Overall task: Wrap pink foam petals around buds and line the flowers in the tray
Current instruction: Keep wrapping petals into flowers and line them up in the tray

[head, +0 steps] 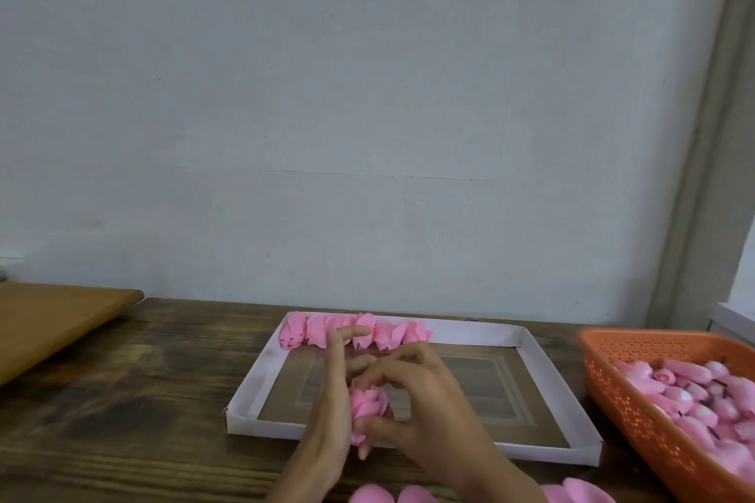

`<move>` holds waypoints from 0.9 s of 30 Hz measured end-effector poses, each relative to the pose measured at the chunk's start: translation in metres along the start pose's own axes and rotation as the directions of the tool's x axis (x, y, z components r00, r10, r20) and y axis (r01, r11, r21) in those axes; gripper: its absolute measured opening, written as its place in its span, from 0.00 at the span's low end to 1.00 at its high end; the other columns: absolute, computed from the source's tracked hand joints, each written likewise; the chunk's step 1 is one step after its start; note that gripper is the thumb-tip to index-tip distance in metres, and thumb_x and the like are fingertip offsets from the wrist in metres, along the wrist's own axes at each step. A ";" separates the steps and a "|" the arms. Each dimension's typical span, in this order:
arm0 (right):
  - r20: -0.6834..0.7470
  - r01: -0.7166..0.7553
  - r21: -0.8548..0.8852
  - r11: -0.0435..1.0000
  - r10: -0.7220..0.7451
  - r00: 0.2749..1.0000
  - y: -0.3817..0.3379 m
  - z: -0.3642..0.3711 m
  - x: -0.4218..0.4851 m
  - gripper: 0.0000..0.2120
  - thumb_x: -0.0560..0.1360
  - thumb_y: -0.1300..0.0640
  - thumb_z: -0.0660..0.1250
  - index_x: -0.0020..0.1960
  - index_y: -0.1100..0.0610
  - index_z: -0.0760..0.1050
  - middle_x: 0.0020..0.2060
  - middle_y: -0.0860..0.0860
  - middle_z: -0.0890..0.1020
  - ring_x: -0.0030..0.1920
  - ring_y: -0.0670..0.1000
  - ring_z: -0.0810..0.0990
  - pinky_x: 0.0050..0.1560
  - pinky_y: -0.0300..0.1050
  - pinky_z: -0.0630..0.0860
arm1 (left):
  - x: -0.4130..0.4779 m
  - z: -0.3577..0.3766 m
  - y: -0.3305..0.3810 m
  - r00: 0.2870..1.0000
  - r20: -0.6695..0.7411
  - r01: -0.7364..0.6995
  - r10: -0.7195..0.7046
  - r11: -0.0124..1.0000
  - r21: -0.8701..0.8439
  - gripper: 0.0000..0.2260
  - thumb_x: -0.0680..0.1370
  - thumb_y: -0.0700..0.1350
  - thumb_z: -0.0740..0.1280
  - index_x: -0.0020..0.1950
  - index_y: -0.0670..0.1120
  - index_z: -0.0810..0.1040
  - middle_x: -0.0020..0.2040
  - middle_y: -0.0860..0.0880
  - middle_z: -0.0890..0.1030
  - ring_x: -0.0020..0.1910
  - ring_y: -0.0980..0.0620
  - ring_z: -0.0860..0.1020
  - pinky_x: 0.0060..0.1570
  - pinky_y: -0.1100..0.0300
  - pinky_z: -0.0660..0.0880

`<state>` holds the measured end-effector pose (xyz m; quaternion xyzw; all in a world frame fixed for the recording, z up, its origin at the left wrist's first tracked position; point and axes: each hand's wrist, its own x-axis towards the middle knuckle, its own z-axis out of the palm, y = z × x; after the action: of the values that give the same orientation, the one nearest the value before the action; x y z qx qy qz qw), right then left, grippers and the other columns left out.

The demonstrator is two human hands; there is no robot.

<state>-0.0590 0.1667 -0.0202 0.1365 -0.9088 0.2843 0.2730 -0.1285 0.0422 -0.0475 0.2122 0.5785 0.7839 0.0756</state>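
One wall [367, 94]: pale, matt plaster, filling the upper half of the view.
One table [143, 400]: dark wood with a strong grain, and everything else stands on it.
One board [53, 319]: lighter, smooth wood with a rounded corner, at the table's far left.
One tray [259, 376]: shallow and rectangular, with folded white card walls and a brown base printed with nested rectangles.
One basket [637, 412]: orange perforated plastic, just right of the tray and cut off by the frame edge.
Many buds [686, 400]: pink, smooth and elongated with pale rounded tips, heaped in the basket; too many overlap to count.
Six or seven flowers [384, 333]: pink foam, crumpled and layered, side by side and touching in one row along the tray's far wall from its left corner. Fingers hide part of the row.
Two hands: bare, and both meet over the tray's near left part.
Right hand [425, 396]: its fingers are curled over the top of the held flower and its thumb is pinched in beneath.
Left hand [327, 412]: its fingers are stretched fairly straight towards the row and its inner side is pressed against the held flower. Its thumb is not visible.
Three loose petals [408, 496]: soft, rounded pink foam lobes at the bottom edge, partly cut off.
One held flower [365, 406]: pink foam with folded petals around the core, between both hands and above the tray's front edge.
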 end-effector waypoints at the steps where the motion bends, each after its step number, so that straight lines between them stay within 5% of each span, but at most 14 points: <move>1: 0.009 -0.008 0.008 1.000 0.008 1.000 0.001 0.000 0.000 0.18 0.64 0.49 0.80 0.52 0.45 0.83 0.52 0.18 0.71 0.60 0.35 0.68 0.57 0.26 0.65 | 0.000 0.000 0.000 1.000 0.000 0.018 -0.018 1.000 0.010 0.40 0.61 0.87 0.56 0.58 0.62 0.79 0.49 0.45 0.88 0.40 0.40 0.87 0.28 0.53 0.80; 5: 0.043 -0.077 0.040 0.996 0.075 0.996 0.001 -0.005 0.002 0.18 0.61 0.45 0.79 0.49 0.44 0.82 0.46 0.34 0.82 0.56 0.39 0.76 0.58 0.41 0.74 | -0.002 -0.001 0.004 0.992 0.075 0.100 -0.101 0.995 0.017 0.42 0.59 0.87 0.61 0.57 0.57 0.82 0.52 0.45 0.87 0.40 0.41 0.86 0.30 0.52 0.80; 8: 0.037 -0.149 0.062 0.987 0.147 0.988 0.004 -0.013 0.001 0.17 0.60 0.45 0.79 0.47 0.44 0.80 0.41 0.38 0.84 0.47 0.43 0.81 0.49 0.42 0.78 | -0.001 -0.007 0.012 0.926 0.275 0.276 -0.260 0.961 -0.024 0.39 0.63 0.80 0.70 0.61 0.51 0.83 0.52 0.40 0.86 0.44 0.38 0.85 0.34 0.47 0.82; 11: 0.047 -0.172 0.093 0.981 0.168 0.985 0.008 -0.018 -0.001 0.14 0.63 0.51 0.80 0.46 0.46 0.81 0.40 0.35 0.84 0.43 0.43 0.82 0.45 0.36 0.77 | 0.000 -0.026 0.016 0.771 0.545 0.371 -0.328 0.928 0.034 0.30 0.77 0.54 0.77 0.74 0.42 0.72 0.58 0.32 0.81 0.48 0.34 0.83 0.47 0.42 0.82; 13: 0.072 -0.164 0.121 0.979 0.156 0.985 0.008 -0.021 -0.001 0.15 0.64 0.52 0.79 0.48 0.46 0.79 0.43 0.37 0.85 0.43 0.44 0.83 0.43 0.32 0.75 | 0.000 -0.037 0.017 0.686 0.652 0.279 -0.323 0.944 0.175 0.30 0.79 0.35 0.75 0.78 0.42 0.67 0.60 0.28 0.78 0.50 0.34 0.82 0.53 0.43 0.81; 15: 0.077 -0.147 0.109 0.983 0.139 0.987 0.007 -0.023 -0.001 0.19 0.62 0.49 0.79 0.49 0.45 0.77 0.43 0.38 0.85 0.45 0.45 0.82 0.42 0.32 0.73 | 0.000 -0.039 0.017 0.721 0.595 0.190 -0.356 0.927 0.324 0.35 0.73 0.30 0.77 0.76 0.45 0.69 0.56 0.33 0.82 0.48 0.39 0.83 0.50 0.48 0.81; 19: 0.046 -0.077 0.051 0.996 0.075 0.996 0.002 -0.018 0.000 0.18 0.62 0.45 0.75 0.48 0.45 0.74 0.44 0.37 0.82 0.50 0.44 0.77 0.47 0.37 0.74 | -0.003 -0.026 0.015 0.859 0.370 0.125 -0.353 0.846 0.518 0.34 0.64 0.41 0.84 0.65 0.47 0.72 0.41 0.52 0.87 0.33 0.53 0.82 0.35 0.59 0.78; 22: -0.017 -0.031 0.021 0.999 0.031 0.999 -0.001 -0.016 0.000 0.17 0.63 0.41 0.71 0.49 0.44 0.75 0.48 0.27 0.76 0.53 0.41 0.75 0.50 0.35 0.72 | -0.004 -0.016 0.012 0.903 0.290 0.115 -0.316 0.830 0.545 0.30 0.65 0.42 0.82 0.61 0.45 0.70 0.28 0.53 0.81 0.23 0.56 0.75 0.25 0.64 0.71; 27: -0.141 0.098 0.008 0.995 -0.096 0.985 0.001 -0.016 0.002 0.13 0.66 0.49 0.81 0.46 0.46 0.80 0.47 0.35 0.78 0.52 0.44 0.75 0.48 0.35 0.70 | -0.003 -0.008 0.012 0.960 0.200 0.077 -0.195 0.873 0.481 0.21 0.64 0.47 0.72 0.52 0.45 0.70 0.22 0.52 0.74 0.19 0.55 0.71 0.20 0.64 0.65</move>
<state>-0.0548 0.1768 -0.0083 0.1623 -0.8775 0.2862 0.3490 -0.1272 0.0303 -0.0392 0.2767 0.7505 0.5817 0.1473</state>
